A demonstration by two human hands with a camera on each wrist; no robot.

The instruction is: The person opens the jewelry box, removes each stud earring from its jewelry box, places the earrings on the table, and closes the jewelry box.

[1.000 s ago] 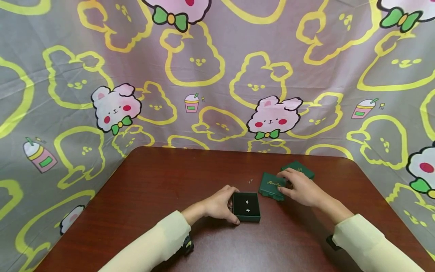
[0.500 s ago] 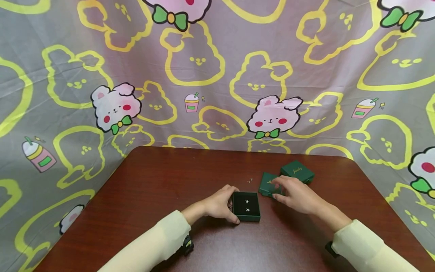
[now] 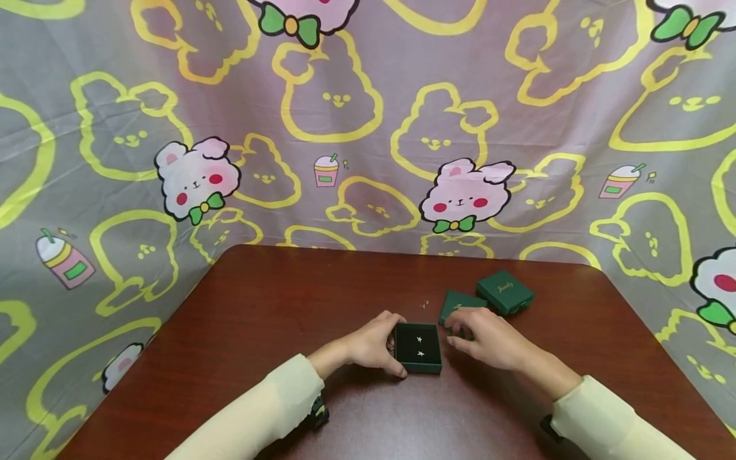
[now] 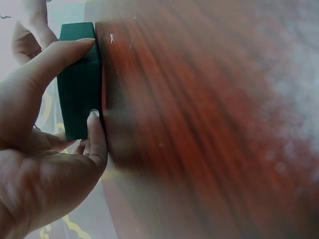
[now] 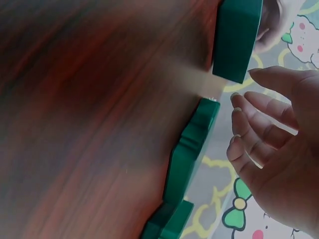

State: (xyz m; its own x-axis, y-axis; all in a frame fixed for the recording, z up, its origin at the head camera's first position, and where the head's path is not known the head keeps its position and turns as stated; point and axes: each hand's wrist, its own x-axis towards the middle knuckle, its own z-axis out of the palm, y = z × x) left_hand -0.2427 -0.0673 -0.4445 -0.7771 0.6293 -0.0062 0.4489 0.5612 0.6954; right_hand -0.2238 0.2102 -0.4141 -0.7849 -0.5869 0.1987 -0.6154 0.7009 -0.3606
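Note:
My left hand [image 3: 374, 344] grips the left side of a small dark green jewelry box [image 3: 418, 368], which has no lid on it. Two small silvery star earrings [image 3: 419, 339] sit on its black insert. In the left wrist view, thumb and fingers clasp opposite ends of the box [image 4: 79, 99]. My right hand [image 3: 494, 338] hovers just right of the box, fingers loosely bent and holding nothing. It partly hides a flat green lid [image 3: 462, 300] with gold lettering. In the right wrist view the fingertips are apart from the lid [image 5: 187, 149].
A closed green jewelry box [image 3: 505, 291] with gold script lies behind the lid, at the right. Tiny silvery pieces [image 3: 424, 304] lie on the brown wooden table [image 3: 287, 287] beyond the held box. A cartoon-printed curtain [image 3: 368, 160] surrounds the table's back and sides.
My right hand has left the flat lid and moved left and nearer, toward the box with the earrings. The left hand keeps its hold on that box.

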